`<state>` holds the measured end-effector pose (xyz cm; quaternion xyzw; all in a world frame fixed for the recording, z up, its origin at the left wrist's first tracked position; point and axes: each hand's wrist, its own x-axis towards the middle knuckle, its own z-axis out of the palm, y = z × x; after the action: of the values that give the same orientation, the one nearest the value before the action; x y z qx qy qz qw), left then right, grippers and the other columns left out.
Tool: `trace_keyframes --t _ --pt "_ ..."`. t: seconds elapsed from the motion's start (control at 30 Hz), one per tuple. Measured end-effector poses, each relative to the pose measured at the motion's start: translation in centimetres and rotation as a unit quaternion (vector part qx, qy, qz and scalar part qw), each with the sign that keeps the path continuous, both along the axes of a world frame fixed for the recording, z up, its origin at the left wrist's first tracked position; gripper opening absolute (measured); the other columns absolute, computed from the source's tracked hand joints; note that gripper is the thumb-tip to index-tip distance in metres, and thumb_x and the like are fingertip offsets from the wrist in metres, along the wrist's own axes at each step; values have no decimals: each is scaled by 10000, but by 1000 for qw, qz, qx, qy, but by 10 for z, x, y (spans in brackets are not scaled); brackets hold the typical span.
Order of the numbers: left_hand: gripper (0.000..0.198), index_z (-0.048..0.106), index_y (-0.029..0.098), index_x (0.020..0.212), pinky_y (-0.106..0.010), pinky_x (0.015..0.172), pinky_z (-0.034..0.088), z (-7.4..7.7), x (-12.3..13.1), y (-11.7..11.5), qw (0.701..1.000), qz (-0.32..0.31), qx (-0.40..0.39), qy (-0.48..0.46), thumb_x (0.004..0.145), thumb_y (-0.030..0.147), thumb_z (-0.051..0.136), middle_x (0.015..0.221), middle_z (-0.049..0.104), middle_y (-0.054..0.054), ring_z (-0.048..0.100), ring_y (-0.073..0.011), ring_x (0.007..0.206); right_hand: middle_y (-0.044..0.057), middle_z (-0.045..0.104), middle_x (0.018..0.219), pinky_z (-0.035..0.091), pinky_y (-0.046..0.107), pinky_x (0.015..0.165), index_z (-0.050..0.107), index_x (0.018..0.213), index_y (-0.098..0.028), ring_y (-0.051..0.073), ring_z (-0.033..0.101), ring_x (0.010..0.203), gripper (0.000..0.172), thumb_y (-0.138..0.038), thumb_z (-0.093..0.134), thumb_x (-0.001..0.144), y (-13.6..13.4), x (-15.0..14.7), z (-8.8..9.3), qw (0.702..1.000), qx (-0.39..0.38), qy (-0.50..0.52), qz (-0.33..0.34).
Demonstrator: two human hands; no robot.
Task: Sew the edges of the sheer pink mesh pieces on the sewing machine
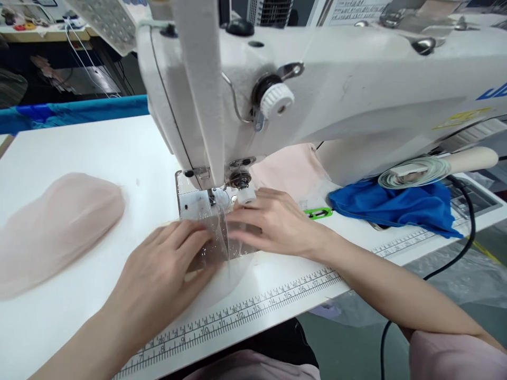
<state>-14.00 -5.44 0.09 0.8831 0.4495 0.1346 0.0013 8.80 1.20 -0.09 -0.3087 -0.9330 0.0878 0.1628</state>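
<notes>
A thin, see-through piece of fabric [233, 282] lies below the presser foot [212, 196] of a white sewing machine [336, 79] and hangs toward the table's front edge. On its left side, my left hand [166, 269] is closed, thumb and fingers pinching the fabric. My right hand [279, 221] is on the other side, its fingers reaching over the metal needle plate [188, 203] with the cloth pinched at the tips. The fingertips and the cloth edge are partly blurred.
A pale pink sheer piece [67, 227] lies on the left of the white table [130, 142]. Behind my right hand are pink fabric [293, 166] and green thread snips [319, 212]. A blue cloth [396, 206] sits under the machine arm. A printed ruler [241, 311] runs along the front edge.
</notes>
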Motion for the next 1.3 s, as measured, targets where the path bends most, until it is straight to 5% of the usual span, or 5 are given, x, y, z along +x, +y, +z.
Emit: trace_keyframes --t 0.43,0.73,0.93,1.13,1.3 --pt "306 473 211 637 -258 490 399 -8 11 4 993 47 -100 -28 826 37 307 622 544 -3 515 -155 575 -40 629 753 273 238 526 572 850 -193 96 527 626 103 -210 523 939 -9 4 15 979 -203 -2 3" --pt "515 568 238 1311 -252 456 329 13 4 33 970 78 -228 -5 864 489 519 515 561 47 497 -151 436 -3 661 817 292 226 485 721 911 -196 86 551 644 260 -108 476 923 -5 -1 -14 991 79 100 -37" --pt "305 705 207 890 -233 442 264 24 1 57 947 87 -308 9 898 389 461 467 411 60 349 -92 434 -14 680 782 328 185 462 748 957 -224 59 549 598 266 -178 486 967 6 -6 -23 960 201 186 -58" --pt "456 407 204 546 -245 402 158 22 -6 59 923 60 -369 -87 929 449 442 514 214 55 186 -65 458 -23 679 677 278 209 441 751 972 -191 73 563 569 240 -194 511 962 5 -5 -22 971 139 185 -57" --pt "424 506 200 602 -231 397 257 8 -12 43 966 -20 -242 -87 960 412 423 493 388 53 322 -73 422 -22 717 751 334 231 480 753 856 -179 111 597 643 218 -96 552 854 -3 -3 -16 984 94 149 -10"
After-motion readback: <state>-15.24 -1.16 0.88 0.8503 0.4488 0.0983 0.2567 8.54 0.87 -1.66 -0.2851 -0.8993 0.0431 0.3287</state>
